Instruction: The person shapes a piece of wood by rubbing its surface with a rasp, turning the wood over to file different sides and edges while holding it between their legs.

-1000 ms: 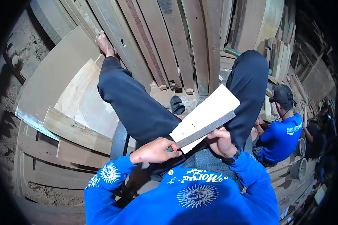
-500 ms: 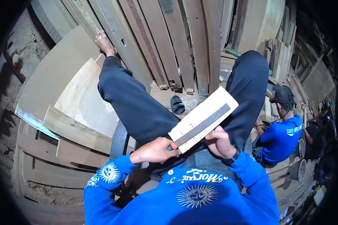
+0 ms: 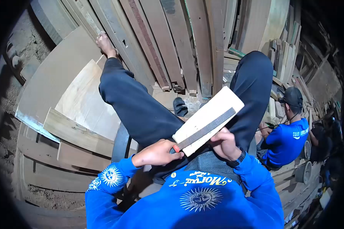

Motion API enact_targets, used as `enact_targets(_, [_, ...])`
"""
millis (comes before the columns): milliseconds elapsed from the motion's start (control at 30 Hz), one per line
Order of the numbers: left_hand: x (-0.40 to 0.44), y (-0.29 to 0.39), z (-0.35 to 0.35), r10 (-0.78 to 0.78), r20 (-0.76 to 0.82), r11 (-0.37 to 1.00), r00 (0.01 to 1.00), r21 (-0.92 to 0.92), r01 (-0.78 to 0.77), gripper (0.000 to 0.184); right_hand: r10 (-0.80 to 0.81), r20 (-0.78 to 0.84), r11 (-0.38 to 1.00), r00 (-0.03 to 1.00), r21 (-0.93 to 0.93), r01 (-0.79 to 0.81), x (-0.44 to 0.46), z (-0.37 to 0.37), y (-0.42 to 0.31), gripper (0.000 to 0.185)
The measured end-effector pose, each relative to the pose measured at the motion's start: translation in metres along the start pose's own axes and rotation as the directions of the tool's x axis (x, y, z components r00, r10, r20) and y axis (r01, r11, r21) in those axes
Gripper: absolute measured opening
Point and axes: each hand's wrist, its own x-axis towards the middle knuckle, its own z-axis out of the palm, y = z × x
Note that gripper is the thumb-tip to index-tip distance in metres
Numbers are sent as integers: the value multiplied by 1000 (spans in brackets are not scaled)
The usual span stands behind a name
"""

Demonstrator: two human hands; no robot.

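A pale, flat wooden block (image 3: 214,110) lies aslant above my lap, its far end up by my knee. Across its face rests a long dark flat file (image 3: 210,128) with an orange-red handle end. My left hand (image 3: 154,154) is closed around that handle at the near left end of the block. At the block's lower right edge, my right hand (image 3: 225,145) has its fingers curled and grips the wood, a black watch (image 3: 239,157) on the wrist. The left palm hides most of the handle.
Long planks (image 3: 168,42) lie side by side ahead. Curved wooden panels (image 3: 84,99) lean at my left, by my bare foot (image 3: 106,44). A dark sandal (image 3: 180,107) sits between my legs. A co-worker in blue (image 3: 286,139) sits close at the right, near a bucket (image 3: 302,173).
The block and file have shifted slightly right, and the file lies at a slightly different slant. Both hands keep their hold. The co-worker's head has moved a little right.
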Motion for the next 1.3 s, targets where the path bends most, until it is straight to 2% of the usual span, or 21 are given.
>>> enact_targets(33, [0, 1, 1, 0, 3, 1000, 1000, 6, 0, 32, -29, -11, 999, 1000, -15, 29, 2, 2, 6, 56])
enact_targets(100, [-1, 2, 1, 162, -67, 986, 985, 35, -160, 33, -18, 37, 999, 999, -34, 19, 4, -4, 1, 56])
enact_targets(133, [-1, 3, -1, 172, -66, 983, 983, 82, -167, 34, -79, 14, 997, 997, -24, 79, 4, -3, -3, 55])
enact_targets(167, [-1, 3, -2, 171, -69, 983, 983, 78, -166, 34, -135, -8, 991, 991, -18, 135, 3, -2, -8, 54])
enact_targets(233, [-1, 3, -5, 35, -30, 996, 999, 87, -32, 35, -219, -54, 975, 974, 23, 221, 4, -6, -18, 50])
enact_targets(300, [0, -1, -3, 66, -49, 996, 997, 66, -63, 35, -267, -69, 962, 961, 35, 270, 6, -16, -24, 58])
enact_targets(433, [1, 1, 0, 42, -62, 998, 997, 55, -39, 35, -202, -54, 979, 978, 22, 204, 6, -15, -12, 58])
enact_targets(500, [-1, 8, -1, -38, 20, 998, 999, 54, 37, 34, -92, -23, 996, 996, -9, 92, 3, -11, -2, 58])
enact_targets(567, [-2, 4, 3, 171, -35, 985, 985, 45, -170, 33, -38, -27, 999, 999, -30, 37, 2, -14, 13, 57])
enact_targets(600, [0, 1, 4, 188, -44, 982, 981, 44, -186, 34, -25, -6, 997, 1000, -72, 25, 1, -12, 11, 58])
enact_targets(667, [1, -3, 4, 205, -58, 979, 977, 39, -203, 34, -63, -36, 997, 997, -42, 62, 0, -10, 3, 56])
enact_targets(767, [1, -5, 0, 83, -34, 991, 996, 109, -79, 36, -210, -53, 978, 976, -4, 210, 3, -13, -12, 60])
enact_targets(867, [1, -4, 1, 60, -33, 997, 998, 47, -59, 37, -306, -43, 951, 951, 34, 308, 4, -14, -24, 60])
enact_targets(967, [3, -4, 1, 21, -27, 998, 999, 52, -19, 37, -256, -72, 962, 964, 80, 261, 4, -9, -14, 52])
enact_targets(1033, [1, 1, 0, -54, 4, 998, 999, 28, 54, 36, -131, -41, 990, 990, 38, 133, 1, -4, -6, 51])
enact_targets(1067, [2, -3, 2, -28, 5, 1000, 1000, 6, 28, 35, -77, -25, 996, 997, 33, 78, 0, -1, -2, 51])
enact_targets(1133, [1, -4, 4, 119, -44, 993, 992, 18, -118, 35, -6, 8, 1000, 1000, -21, 6, 1, -3, 7, 52])
enact_targets(1200, [0, -2, 2, 174, -62, 985, 983, -5, -174, 34, -44, 6, 999, 999, -30, 45, 2, -4, 1, 52])
enact_targets(1267, [-1, 3, -2, 2, 5, 1000, 1000, 14, -2, 34, -106, -30, 994, 994, 4, 106, 1, 0, -10, 53])
enact_targets(1300, [-2, 4, -3, 2, 3, 1000, 1000, 7, -2, 34, -165, -11, 986, 986, 22, 165, 3, -4, -15, 53])
